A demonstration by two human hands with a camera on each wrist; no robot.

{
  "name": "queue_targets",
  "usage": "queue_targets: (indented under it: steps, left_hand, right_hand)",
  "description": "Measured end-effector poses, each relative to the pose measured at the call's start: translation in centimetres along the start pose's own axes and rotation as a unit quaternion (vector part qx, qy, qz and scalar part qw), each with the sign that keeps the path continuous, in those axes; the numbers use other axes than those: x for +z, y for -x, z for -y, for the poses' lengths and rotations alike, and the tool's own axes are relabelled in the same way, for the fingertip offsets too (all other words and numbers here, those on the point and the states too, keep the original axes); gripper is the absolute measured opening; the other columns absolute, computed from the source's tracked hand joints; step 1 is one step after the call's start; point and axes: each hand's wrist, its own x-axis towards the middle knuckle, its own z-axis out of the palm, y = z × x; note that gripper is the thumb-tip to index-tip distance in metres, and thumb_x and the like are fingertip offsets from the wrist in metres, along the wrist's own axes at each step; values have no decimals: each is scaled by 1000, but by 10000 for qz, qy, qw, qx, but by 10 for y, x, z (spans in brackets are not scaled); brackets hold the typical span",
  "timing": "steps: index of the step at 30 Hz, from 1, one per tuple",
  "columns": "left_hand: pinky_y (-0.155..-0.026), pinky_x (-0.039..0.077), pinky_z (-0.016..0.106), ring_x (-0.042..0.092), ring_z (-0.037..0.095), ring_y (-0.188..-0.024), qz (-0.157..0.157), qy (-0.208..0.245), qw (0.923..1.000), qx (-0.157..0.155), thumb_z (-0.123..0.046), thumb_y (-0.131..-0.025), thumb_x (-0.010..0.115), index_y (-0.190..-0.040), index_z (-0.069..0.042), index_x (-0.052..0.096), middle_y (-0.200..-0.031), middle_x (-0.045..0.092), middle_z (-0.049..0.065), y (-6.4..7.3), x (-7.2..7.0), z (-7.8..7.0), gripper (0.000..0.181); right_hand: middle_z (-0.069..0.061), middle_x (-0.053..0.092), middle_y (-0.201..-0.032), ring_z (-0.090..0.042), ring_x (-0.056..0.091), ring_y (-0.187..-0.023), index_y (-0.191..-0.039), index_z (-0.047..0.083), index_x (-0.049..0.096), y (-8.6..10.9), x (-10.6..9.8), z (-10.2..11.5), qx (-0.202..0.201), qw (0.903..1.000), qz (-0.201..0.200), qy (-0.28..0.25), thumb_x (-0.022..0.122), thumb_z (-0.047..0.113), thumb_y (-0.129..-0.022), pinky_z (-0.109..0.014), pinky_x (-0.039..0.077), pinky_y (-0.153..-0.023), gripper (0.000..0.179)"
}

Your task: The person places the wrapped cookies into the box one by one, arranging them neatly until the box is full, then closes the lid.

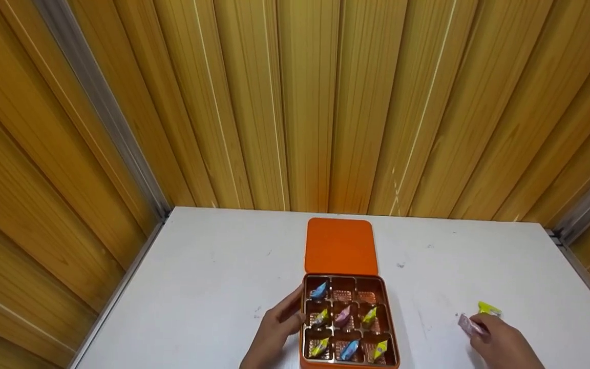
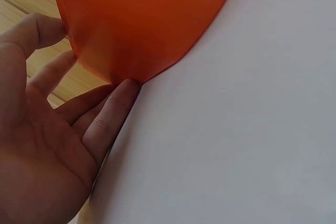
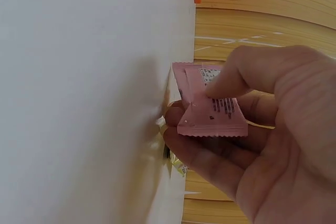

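Observation:
An orange tin point(image 1: 390, 328) with a brown divided tray stands at the table's front. Several wrapped candies lie in its compartments: a blue candy point(image 1: 319, 290) at back left, a pink candy point(image 1: 343, 316) in the centre, yellow and blue ones around. The middle and right back compartments hold no candy. My left hand point(image 1: 273, 328) rests its fingertips against the tin's left side, fingers fairly straight. Off to the right, my right hand point(image 1: 502, 341) pinches a pink wrapped candy point(image 3: 210, 116) between thumb and fingers. Just behind it lies a yellow wrapped candy point(image 1: 489, 308), partly hidden.
Directly behind the tin lies its orange lid point(image 1: 341, 246), flat on the white table point(image 1: 223, 266). Wood-patterned panels point(image 1: 305, 102) rise along the table's back and sides, with grey metal posts point(image 1: 116, 113) at the corners.

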Motion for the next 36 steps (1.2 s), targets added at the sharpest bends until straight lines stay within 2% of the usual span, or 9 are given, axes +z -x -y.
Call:
queue_targets:
  steps: [8,16,24,28,36]
  left_hand:
    - [-94,59,40,61,28,-132,90,96,9999,60,-20,-103,66,-161,-22,50,-158,52,15,-1,1,-2,60]
    - [-95,58,38,59,29,-135,184,96,9996,173,-18,-103,66,-161,-22,50,-159,52,13,-3,-1,-1,60]
    - [-92,59,38,61,27,-130,174,143,9997,85,-20,-104,66,-161,-22,49,-157,53,13,-3,-1,0,60]
    - [-92,59,38,61,27,-130,134,97,9998,61,-19,-103,67,-161,-23,50,-157,54,13,-2,-2,0,60]
    - [-92,59,38,61,26,-129,83,54,10000,6,-20,-102,68,-160,-24,51,-157,54,12,-2,-1,-1,60]
  right_hand:
    - [-16,73,-106,-40,70,-103,-119,-14,62,0,-3,-2,-76,9999,-113,15,74,5,-96,-53,59,-87,32]
    - [-5,70,-96,-28,69,-92,-109,-7,63,0,-1,-6,-316,9983,-472,136,75,6,-96,-42,59,-76,22]
    - [-2,68,-93,-23,66,-89,-107,-5,65,-1,2,-4,-237,9988,-430,46,76,3,-94,-38,58,-73,19]
    - [-2,68,-92,-23,66,-88,-107,-5,65,0,2,-3,-255,9985,-477,98,76,1,-94,-38,57,-73,18]
    - [-2,69,-93,-23,66,-87,-109,-6,64,0,2,-3,-109,9994,-307,74,77,3,-95,-41,58,-74,20]
